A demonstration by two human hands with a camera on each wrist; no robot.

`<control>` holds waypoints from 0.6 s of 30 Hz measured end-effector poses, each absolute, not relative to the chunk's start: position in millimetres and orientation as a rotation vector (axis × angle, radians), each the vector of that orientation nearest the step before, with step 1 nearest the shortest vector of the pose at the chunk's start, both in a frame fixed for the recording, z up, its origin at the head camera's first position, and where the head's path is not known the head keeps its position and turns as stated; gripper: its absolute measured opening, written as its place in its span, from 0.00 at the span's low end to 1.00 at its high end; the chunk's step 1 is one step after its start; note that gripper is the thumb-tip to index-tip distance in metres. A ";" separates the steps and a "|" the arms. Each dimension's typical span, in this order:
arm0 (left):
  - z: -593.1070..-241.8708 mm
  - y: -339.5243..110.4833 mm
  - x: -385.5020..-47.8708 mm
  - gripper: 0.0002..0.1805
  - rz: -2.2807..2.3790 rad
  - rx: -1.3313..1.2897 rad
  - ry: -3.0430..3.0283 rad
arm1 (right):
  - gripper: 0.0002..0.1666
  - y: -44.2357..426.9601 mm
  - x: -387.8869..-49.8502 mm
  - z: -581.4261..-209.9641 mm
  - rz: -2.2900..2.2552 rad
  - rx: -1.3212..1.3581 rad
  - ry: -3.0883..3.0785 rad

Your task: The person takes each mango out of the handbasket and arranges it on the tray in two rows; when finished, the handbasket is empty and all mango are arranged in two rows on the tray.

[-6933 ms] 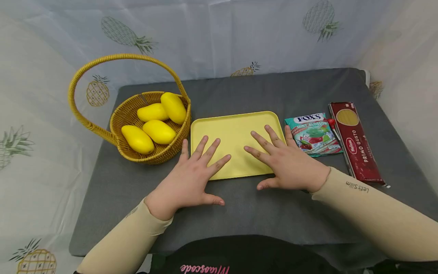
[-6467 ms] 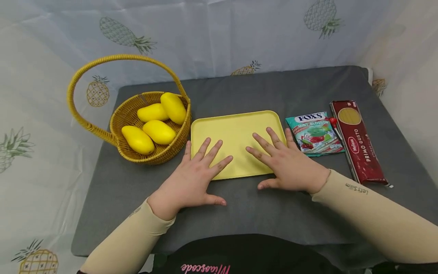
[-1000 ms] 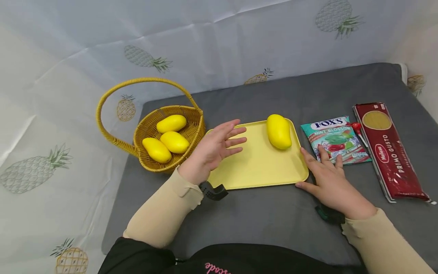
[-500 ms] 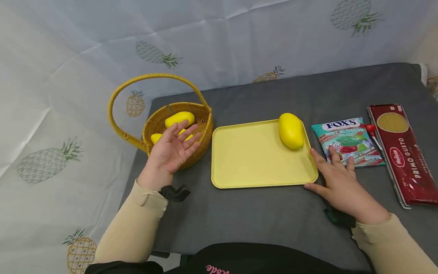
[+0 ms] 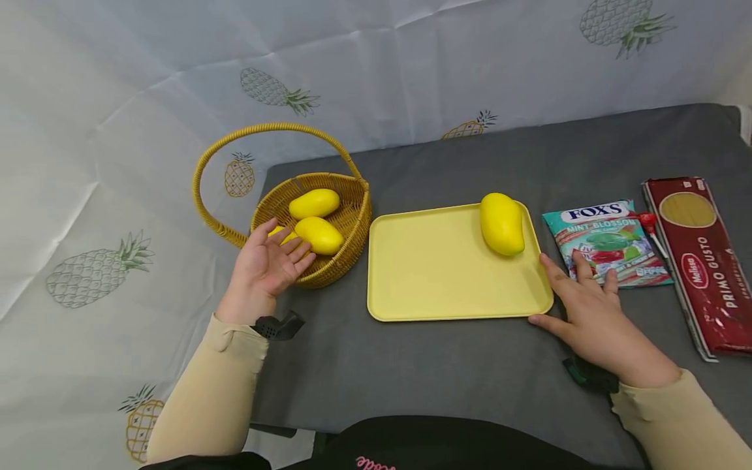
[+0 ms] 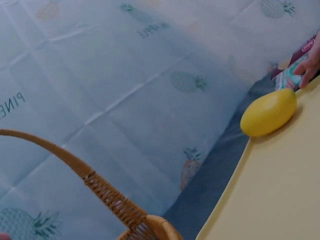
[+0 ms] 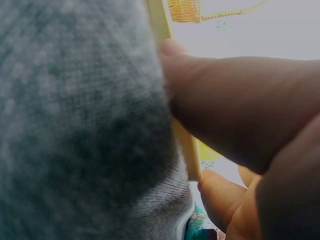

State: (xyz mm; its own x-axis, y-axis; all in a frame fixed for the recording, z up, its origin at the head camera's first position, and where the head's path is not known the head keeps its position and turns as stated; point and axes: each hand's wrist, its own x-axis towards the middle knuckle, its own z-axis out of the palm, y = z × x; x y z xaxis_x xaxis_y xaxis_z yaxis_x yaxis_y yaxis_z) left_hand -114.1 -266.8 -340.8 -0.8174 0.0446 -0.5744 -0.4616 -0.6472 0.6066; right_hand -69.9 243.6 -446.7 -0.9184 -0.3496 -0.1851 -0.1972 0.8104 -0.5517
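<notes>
"Two bare hands: state?"

"Left hand (image 5: 264,264): mine, palm up, fingers relaxed, holding nothing, at the near rim of the round, golden-brown wicker basket (image 5: 354,247); contact with fruit, cannot tell. Right hand (image 5: 593,320): fingers spread, gripping nothing, at the right edge of the rectangular pale-yellow tray (image 5: 435,277)."

"Step, and method?"

"Taking fruit from the basket, I judge. I should turn my palm over, wrap one fruit round its middle, and clear the rim."

"Fruit, near to far?"

"Three smooth, bright-yellow oval mangoes (image 5: 320,236) in the basket: one mostly masked by my fingers, one beside it, one farther back. Fourth mango (image 5: 502,224): slightly curved, tray's far right corner."
</notes>
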 end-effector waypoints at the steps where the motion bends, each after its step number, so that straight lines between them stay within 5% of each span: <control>1: -340.8 -266.6 -114.9 0.44 2.494 -0.779 1.142 | 0.68 243.7 -69.7 -446.6 -0.784 -0.419 2.718; 18: -351.1 -254.5 -140.3 0.46 2.342 -0.915 1.226 | 0.68 245.1 -67.9 -447.7 -0.799 -0.435 2.723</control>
